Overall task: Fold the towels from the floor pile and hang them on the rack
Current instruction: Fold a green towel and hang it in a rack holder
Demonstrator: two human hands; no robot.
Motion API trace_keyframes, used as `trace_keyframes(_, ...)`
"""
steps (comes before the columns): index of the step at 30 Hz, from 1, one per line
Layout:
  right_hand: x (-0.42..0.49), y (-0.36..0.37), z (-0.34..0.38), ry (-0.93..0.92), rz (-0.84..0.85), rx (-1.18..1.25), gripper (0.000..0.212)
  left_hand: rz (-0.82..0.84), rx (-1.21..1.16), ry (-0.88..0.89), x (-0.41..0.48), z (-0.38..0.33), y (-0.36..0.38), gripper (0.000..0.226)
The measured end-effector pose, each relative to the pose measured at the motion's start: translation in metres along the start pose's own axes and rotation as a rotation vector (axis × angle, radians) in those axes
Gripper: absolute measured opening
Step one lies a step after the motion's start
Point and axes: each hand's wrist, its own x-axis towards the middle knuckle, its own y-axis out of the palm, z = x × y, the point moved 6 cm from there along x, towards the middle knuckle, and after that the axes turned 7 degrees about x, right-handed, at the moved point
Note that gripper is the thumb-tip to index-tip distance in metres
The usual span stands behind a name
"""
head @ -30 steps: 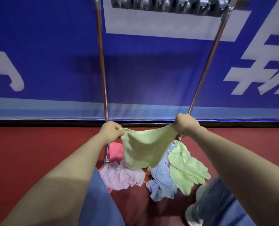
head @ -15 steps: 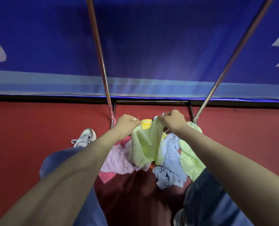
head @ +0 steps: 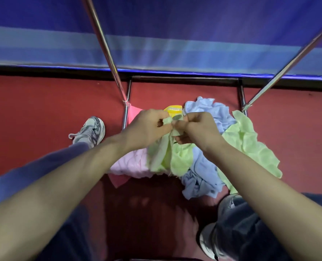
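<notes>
The left hand (head: 147, 127) and right hand (head: 197, 129) meet over the middle of the pile (head: 203, 178), knuckles almost touching. Each has its fingers curled and pinches the top edge of the green towel (head: 167, 155) between thumb and fingertips. The towel hangs from that pinch in a loose doubled drape, its lower end down among the pink towel (head: 132, 164) and blue towel (head: 207, 172). A second green towel (head: 250, 146) lies at the pile's right side, all on the red floor (head: 43, 102) inside the rack (head: 103, 44) base, near the floor's far edge. This looks like the first fold, corner brought to corner (the halves are not yet flat). The next move probably calls for matching the edges, taking both corners into one hand, then lifting towards the rail, which is out of view above.
</notes>
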Motion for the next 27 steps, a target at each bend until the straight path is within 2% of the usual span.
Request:
trace_keyframes(3, -0.003, -0.008, 0.000, 0.010, 0.013, -0.008, 0.014, -0.008, 0.122, 0.093, 0.003, -0.008, -0.005, 0.017)
trace_keyframes(6, -0.008, -0.011, 0.000, -0.064, -0.004, -0.060, 0.028, -0.009, 0.099, 0.056, 0.000, -0.004, 0.003, 0.014)
trace_keyframes(8, -0.011, -0.010, 0.004, -0.177, -0.007, -0.166, 0.024, -0.020, 0.054, 0.039, -0.001, -0.005, 0.007, 0.011)
trace_keyframes(11, -0.013, -0.009, 0.005, -0.219, 0.037, -0.256, 0.021, -0.038, 0.008, 0.037, -0.002, -0.010, 0.006, 0.007)
trace_keyframes(14, -0.012, -0.010, 0.007, -0.245, 0.061, -0.393, 0.017, -0.051, -0.003, 0.030, 0.000, -0.011, 0.000, 0.011)
trace_keyframes(20, -0.008, -0.010, 0.009, -0.367, 0.151, -0.570, 0.007, 0.035, 0.046, 0.007, -0.004, -0.011, 0.012, 0.021)
trace_keyframes(24, -0.005, -0.008, 0.012, -0.434, 0.107, -0.712, 0.010, 0.021, 0.040, -0.009, -0.008, -0.012, 0.009, 0.014)
trace_keyframes(27, -0.003, -0.011, 0.015, -0.427, 0.064, -0.714, 0.012, 0.010, 0.001, -0.026, -0.010, -0.017, 0.004, 0.022)
